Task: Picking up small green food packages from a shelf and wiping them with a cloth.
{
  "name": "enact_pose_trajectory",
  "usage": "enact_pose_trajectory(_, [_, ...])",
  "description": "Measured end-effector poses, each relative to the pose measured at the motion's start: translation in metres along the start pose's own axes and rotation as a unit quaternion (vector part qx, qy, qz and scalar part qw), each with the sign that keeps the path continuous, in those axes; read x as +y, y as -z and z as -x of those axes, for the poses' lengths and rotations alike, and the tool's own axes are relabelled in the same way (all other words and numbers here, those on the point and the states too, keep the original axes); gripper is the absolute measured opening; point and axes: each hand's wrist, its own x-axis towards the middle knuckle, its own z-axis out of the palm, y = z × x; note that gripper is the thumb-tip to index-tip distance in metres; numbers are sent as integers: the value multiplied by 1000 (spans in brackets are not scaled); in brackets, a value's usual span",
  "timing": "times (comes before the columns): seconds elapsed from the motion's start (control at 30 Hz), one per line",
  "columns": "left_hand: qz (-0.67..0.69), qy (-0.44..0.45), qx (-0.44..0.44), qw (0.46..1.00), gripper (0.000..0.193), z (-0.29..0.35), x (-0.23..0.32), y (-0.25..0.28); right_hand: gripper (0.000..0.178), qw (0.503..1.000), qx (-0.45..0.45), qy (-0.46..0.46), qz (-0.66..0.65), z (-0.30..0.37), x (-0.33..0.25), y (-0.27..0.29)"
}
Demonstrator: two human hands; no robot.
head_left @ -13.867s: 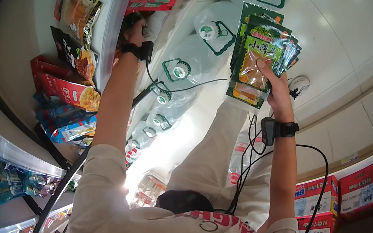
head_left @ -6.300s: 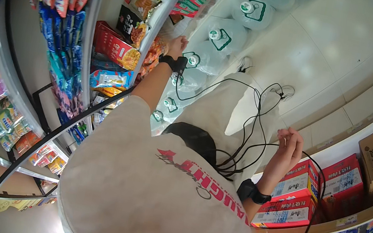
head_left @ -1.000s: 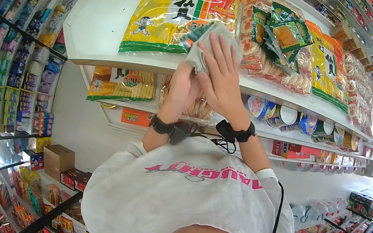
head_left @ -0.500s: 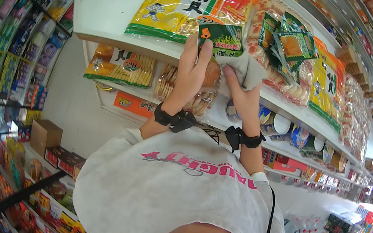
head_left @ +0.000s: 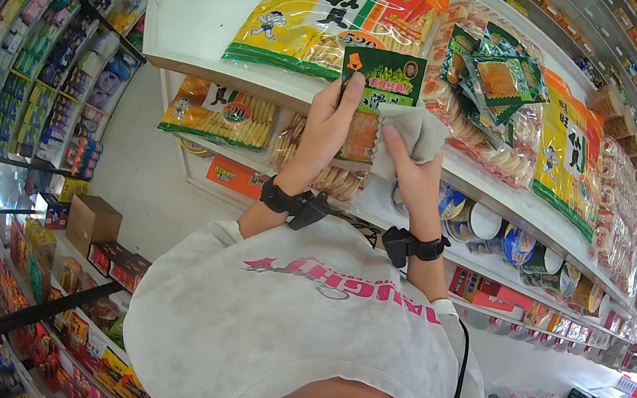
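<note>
My left hand (head_left: 328, 122) is closed on a small green snack packet (head_left: 394, 73), its thumb on the front. A clear lower window in the packet shows orange-brown food. In my right hand (head_left: 418, 174) is a folded grey cloth (head_left: 420, 128), pinched under the thumb and pressed over the packet's right edge. Both hands are in front of the upper shelf's edge. Just behind them lies a large yellow and orange bag of rice crackers (head_left: 300, 12). To the right, several similar green packets (head_left: 500, 79) are heaped on a clear bag of round crackers (head_left: 488, 154).
The white shelf (head_left: 197, 16) runs away to the right, with another yellow cracker bag (head_left: 568, 158) farther along. Below stand a bag of crackers (head_left: 242, 124) and several round tins (head_left: 485, 220). Stocked racks (head_left: 44, 65) line the left side; a cardboard box (head_left: 94, 221) sits lower left.
The cloth has slid lower along the packet's right edge, and more of the packet's front now shows. The packet is held flatter toward me. The whole view has shifted slightly.
</note>
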Motion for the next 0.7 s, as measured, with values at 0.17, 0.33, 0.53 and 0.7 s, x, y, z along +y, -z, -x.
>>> enact_pose_trajectory(0.17, [-189, -266, 6, 945, 57, -2, 3, -11, 30, 997, 50, 27, 60, -3, -16, 4])
enact_pose_trajectory(0.33, [86, -46, -200, 975, 86, 10, 8, -20, 52, 969, -17, 207, 135, 0, -2, -26])
enact_pose_trajectory(0.53, [95, -26, -238, 966, 78, 26, -18, -15, 56, 942, 11, 283, 183, -44, 0, -13])
enact_pose_trajectory(0.7, [157, 57, -169, 971, 70, 32, 1, -11, 52, 910, -11, 299, 287, -25, -18, -24])
